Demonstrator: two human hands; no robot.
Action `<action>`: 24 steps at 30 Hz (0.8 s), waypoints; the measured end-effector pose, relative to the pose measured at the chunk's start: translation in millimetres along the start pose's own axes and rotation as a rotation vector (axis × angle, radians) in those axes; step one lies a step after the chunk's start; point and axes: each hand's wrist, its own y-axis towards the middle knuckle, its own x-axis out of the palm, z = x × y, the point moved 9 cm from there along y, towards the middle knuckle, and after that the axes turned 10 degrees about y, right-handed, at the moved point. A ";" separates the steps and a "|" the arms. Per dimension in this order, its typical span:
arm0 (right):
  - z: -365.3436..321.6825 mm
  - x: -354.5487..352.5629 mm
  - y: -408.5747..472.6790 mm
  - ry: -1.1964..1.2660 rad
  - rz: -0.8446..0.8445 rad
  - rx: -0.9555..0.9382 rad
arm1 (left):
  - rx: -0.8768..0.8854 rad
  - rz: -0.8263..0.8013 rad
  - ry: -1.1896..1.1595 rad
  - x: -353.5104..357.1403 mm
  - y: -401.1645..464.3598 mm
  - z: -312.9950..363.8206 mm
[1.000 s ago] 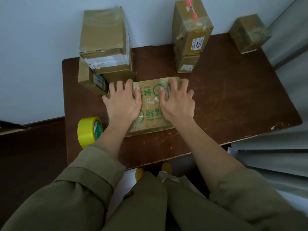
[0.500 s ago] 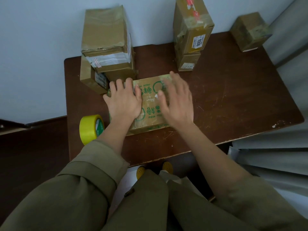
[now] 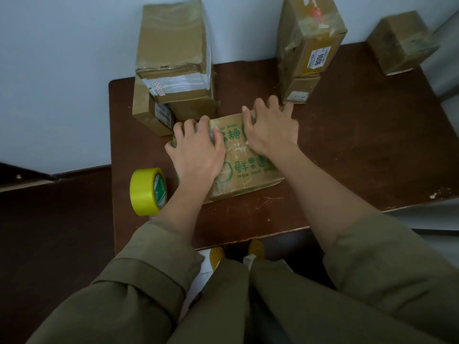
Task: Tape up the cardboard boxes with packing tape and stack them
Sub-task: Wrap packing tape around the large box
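A flat cardboard box (image 3: 244, 170) with green print lies on the brown table (image 3: 360, 145), glossy tape across its top. My left hand (image 3: 196, 152) lies on its left half, fingers curled over the far left corner and thumb on top. My right hand (image 3: 270, 130) rests on the far right part, its spread fingers reaching past the far edge. A yellow roll of packing tape (image 3: 146, 192) stands on edge at the table's left front, just left of my left forearm.
A tall taped box (image 3: 173, 58) sits on a lower box (image 3: 146, 108) at the back left, close to my left hand. Another taped box (image 3: 310, 33) stands on a small box (image 3: 298, 90) at the back middle. A single box (image 3: 402, 43) stands at the back right corner.
My right hand slid from the box's middle to its far right edge. The fingers of my left hand went from flat to curled over the far left corner.
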 end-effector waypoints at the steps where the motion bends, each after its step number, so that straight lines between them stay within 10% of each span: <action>1: -1.5 0.3 3.4 -0.012 0.007 -0.003 | -0.003 0.004 0.004 0.5 -0.1 -0.5; 11: -3.8 -0.9 33.1 0.060 0.044 -0.018 | -0.011 0.020 0.016 3.3 -0.2 -0.8; 19: 32.5 -5.0 50.4 0.452 0.016 0.344 | -0.014 0.037 -0.008 3.2 1.3 -2.0; 24: 47.8 4.3 19.2 0.579 -0.270 0.522 | -0.195 0.107 -0.127 -2.4 -14.0 -19.2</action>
